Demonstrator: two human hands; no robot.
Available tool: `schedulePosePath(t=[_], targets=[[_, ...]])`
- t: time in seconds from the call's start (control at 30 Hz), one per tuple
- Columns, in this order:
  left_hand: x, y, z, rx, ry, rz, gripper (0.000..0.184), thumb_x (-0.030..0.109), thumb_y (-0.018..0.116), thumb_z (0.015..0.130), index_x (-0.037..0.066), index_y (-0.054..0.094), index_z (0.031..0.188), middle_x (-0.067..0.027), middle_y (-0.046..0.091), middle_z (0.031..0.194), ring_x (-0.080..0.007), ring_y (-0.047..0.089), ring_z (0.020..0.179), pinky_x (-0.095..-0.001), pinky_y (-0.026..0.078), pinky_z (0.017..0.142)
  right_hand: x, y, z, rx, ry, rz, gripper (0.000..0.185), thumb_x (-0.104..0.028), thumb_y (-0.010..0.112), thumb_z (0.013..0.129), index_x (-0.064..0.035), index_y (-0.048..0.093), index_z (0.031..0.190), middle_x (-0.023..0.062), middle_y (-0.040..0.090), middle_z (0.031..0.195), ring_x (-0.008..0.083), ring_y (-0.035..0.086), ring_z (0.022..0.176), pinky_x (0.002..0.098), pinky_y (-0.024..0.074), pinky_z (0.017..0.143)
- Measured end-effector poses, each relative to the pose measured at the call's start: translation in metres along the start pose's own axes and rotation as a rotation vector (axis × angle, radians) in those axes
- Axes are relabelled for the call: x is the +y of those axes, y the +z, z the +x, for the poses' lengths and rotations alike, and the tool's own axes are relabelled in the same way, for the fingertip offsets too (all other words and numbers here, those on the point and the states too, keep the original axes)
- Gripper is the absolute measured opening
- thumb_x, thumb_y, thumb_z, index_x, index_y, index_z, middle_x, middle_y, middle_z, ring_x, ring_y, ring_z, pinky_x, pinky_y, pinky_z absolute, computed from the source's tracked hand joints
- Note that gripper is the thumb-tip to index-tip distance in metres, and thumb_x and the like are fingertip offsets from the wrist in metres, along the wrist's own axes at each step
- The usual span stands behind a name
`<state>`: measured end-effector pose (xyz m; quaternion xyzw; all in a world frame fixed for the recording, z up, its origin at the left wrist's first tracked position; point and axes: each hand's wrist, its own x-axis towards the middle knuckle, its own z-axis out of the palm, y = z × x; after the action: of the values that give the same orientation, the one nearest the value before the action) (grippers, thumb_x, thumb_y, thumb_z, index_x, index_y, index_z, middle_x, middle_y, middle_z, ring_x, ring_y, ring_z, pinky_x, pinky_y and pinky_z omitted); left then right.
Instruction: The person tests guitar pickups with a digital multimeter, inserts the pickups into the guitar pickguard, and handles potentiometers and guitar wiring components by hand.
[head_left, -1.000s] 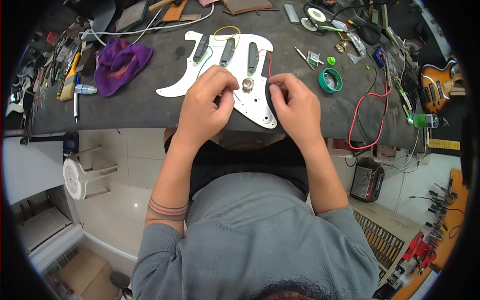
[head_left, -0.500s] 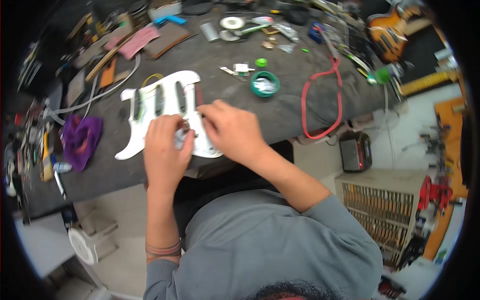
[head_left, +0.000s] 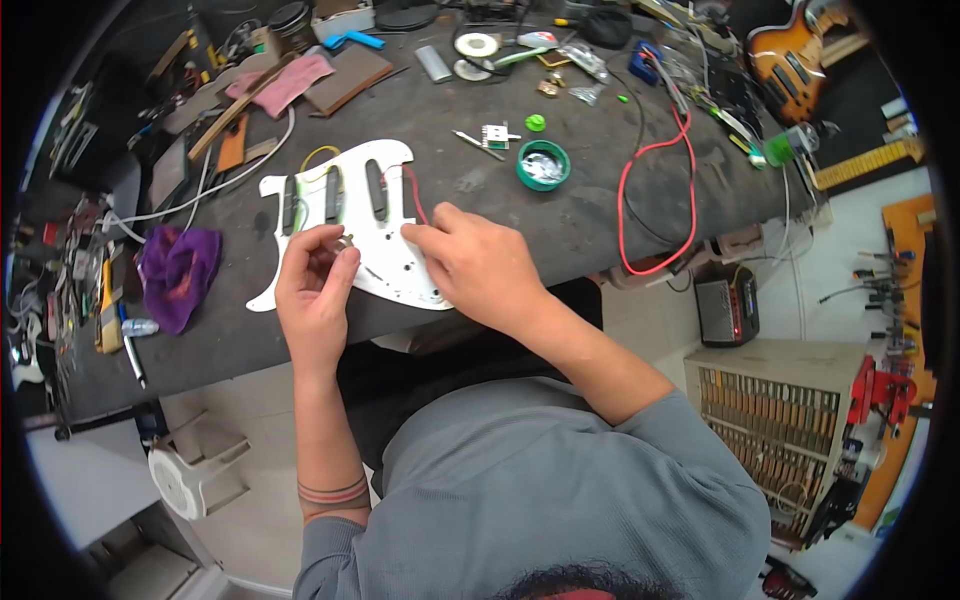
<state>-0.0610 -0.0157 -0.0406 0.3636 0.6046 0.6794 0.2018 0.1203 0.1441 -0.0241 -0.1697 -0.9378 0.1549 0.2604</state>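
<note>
A white guitar pickguard (head_left: 372,258) lies on the dark workbench, with three dark pickups in it and small holes at its lower right. Near its lower left part, my left hand (head_left: 315,290) is closed, and a small metal part (head_left: 346,241) shows between thumb and fingertips. My right hand (head_left: 480,268) rests at the pickguard's right edge, its fingers curled onto that edge; the thumb is mostly hidden. A red wire (head_left: 416,195) runs from the right pickup toward my right fingers. A yellow wire (head_left: 320,155) loops over the top edge.
A green round container (head_left: 543,165), a green cap (head_left: 536,123) and a small switch (head_left: 497,137) lie beyond my right hand. Farther right is a red cable (head_left: 622,215). A purple cloth (head_left: 180,275) lies at left. Tools and a guitar (head_left: 787,65) stand around the edges.
The view has swung right, so the bench appears shifted left. The metal part, earlier seated on the pickguard, is now at my left fingertips, and the holes beside my right hand show.
</note>
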Motion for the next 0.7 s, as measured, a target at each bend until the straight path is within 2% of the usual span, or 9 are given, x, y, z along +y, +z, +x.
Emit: schedulePosePath(t=[0.03,0.17,0.37,0.5,0.6,0.7], targets=[[0.001,-0.003,0.000,-0.004,-0.020,-0.053,0.029,-0.002,0.076,0.109,-0.002,0.071,0.138,0.0013,0.064,0.108,-0.0066,0.058,0.095,-0.0245,0.050,0.086,-0.001,-0.002,0.000,0.007,-0.006,0.021,0.021,-0.012,0.078,0.095,-0.0123,0.076,0.115,0.0081,0.066,0.101,0.0291,0.076,0.088,0.0454,0.0617,0.072],[0.001,-0.008,0.000,0.097,-0.014,-0.229,0.031,0.003,0.078,0.111,-0.003,0.071,0.140,-0.0010,0.068,0.106,-0.0112,0.065,0.095,-0.0275,0.054,0.084,0.002,-0.002,-0.001,0.036,-0.024,0.113,0.013,-0.006,0.077,0.095,-0.0094,0.071,0.106,0.0087,0.066,0.097,0.0307,0.074,0.086,0.0450,0.0591,0.072],[-0.002,-0.010,-0.003,0.116,0.016,-0.311,0.032,0.011,0.081,0.111,-0.004,0.073,0.138,-0.0051,0.071,0.104,-0.0149,0.070,0.088,-0.0297,0.057,0.079,-0.001,-0.001,0.000,0.078,0.002,0.139,0.011,-0.004,0.077,0.097,-0.0067,0.072,0.106,0.0082,0.067,0.094,0.0297,0.074,0.084,0.0443,0.0588,0.070],[0.002,-0.009,-0.005,0.081,-0.032,-0.261,0.037,0.006,0.084,0.107,-0.003,0.073,0.141,-0.0069,0.076,0.107,-0.0146,0.074,0.090,-0.0286,0.062,0.079,0.000,0.000,0.000,0.111,0.014,0.168,0.011,-0.003,0.076,0.097,-0.0067,0.072,0.106,0.0086,0.068,0.094,0.0302,0.074,0.082,0.0451,0.0584,0.069],[0.008,-0.003,-0.005,0.103,-0.070,-0.255,0.043,0.003,0.083,0.107,-0.006,0.071,0.147,-0.0085,0.076,0.112,-0.0161,0.075,0.095,-0.0317,0.064,0.088,0.000,-0.001,0.000,0.129,0.025,0.203,0.012,-0.003,0.076,0.098,-0.0062,0.072,0.108,0.0086,0.069,0.094,0.0306,0.074,0.080,0.0449,0.0576,0.068],[0.010,0.002,-0.004,0.046,-0.022,-0.228,0.048,-0.004,0.083,0.104,-0.006,0.069,0.150,-0.0086,0.076,0.119,-0.0157,0.075,0.101,-0.0329,0.065,0.093,-0.002,-0.004,-0.001,0.130,0.079,0.248,0.015,-0.001,0.075,0.098,-0.0059,0.073,0.112,0.0093,0.070,0.095,0.0315,0.073,0.078,0.0446,0.0570,0.067]])
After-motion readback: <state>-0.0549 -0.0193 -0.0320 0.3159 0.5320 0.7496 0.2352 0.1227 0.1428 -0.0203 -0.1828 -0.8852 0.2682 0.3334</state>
